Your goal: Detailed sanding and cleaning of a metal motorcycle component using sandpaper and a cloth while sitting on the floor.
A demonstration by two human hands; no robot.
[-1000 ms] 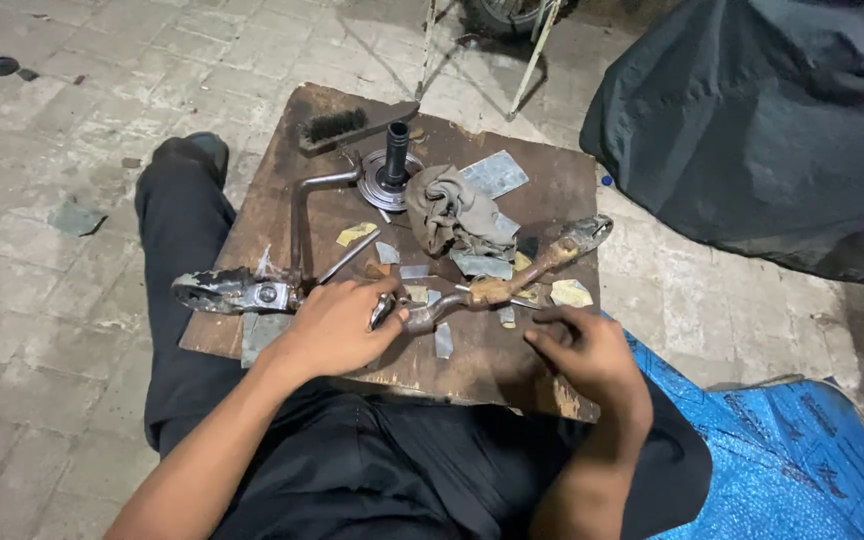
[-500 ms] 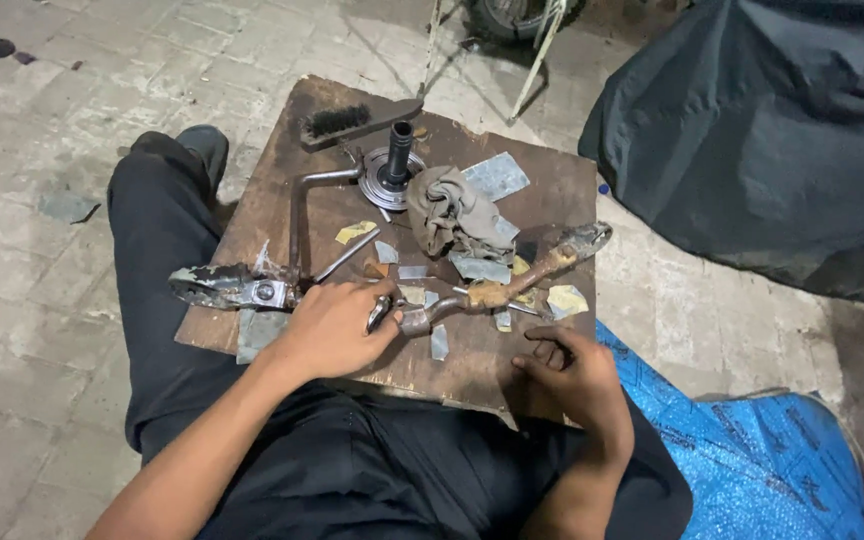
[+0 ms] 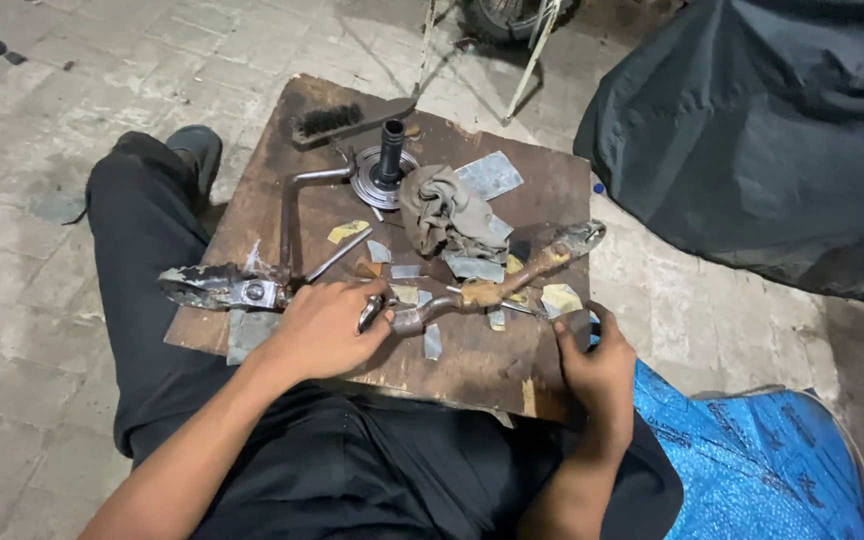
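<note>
Since the earlier frame the right hand [image 3: 592,372] has slid off the rusty bent metal part [image 3: 492,290] and down to the near right edge of the wooden board [image 3: 552,190], where its fingers now curl over the rim, gripping the board. The left hand [image 3: 327,325] has stayed put, resting palm down on the board with its fingers closed over the near end of that bent part, beside a small shiny clip-like piece; how tightly it holds is hard to tell.

The bent part lies diagonally across the board's middle, its far end pointing toward the right corner. The board rests on the person's lap, above the black trousers [image 3: 142,260]. On it also lie a crumpled rag [image 3: 442,215], scattered pieces of sandpaper [image 3: 487,175], a wire brush [image 3: 337,120] at the far edge, a round flanged fitting with a black tube [image 3: 387,170], and a worn plier-like tool [image 3: 217,288] at the left edge. A blue tarp [image 3: 752,460] lies on the floor at right.
</note>
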